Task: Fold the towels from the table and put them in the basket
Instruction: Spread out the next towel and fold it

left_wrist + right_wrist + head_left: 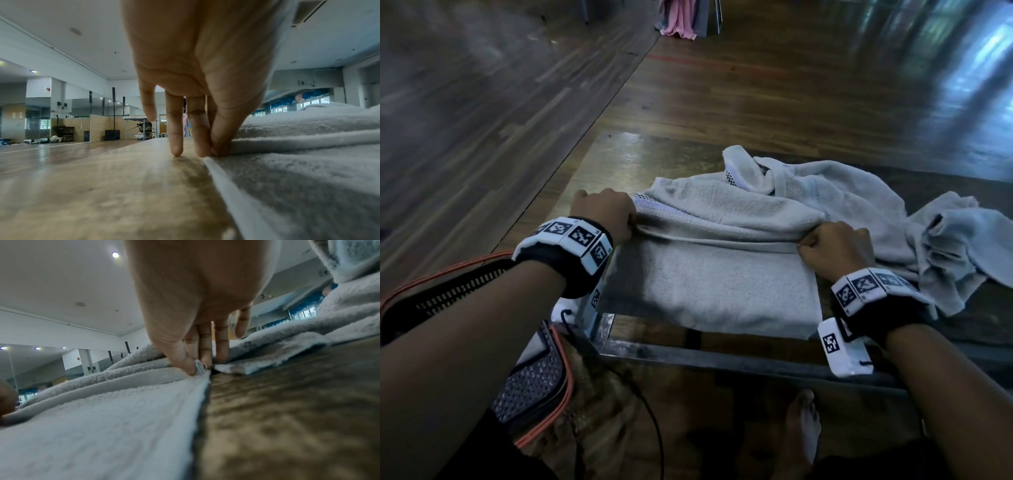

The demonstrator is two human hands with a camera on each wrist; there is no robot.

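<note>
Partly folded grey towel (709,284), rumpled.

Glossy wood plank floor (756,85); pink cloth (678,17) at 12 o'clock; mirrored wall (41,116), white ceiling (61,32) with downlights.

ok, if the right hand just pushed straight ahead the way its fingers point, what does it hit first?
Probably the crumpled towel. The right hand pinches a corner of the half-folded towel, fingers aimed away from the person across the table. The loose heap lies just beyond them, though depth is unclear.
</note>
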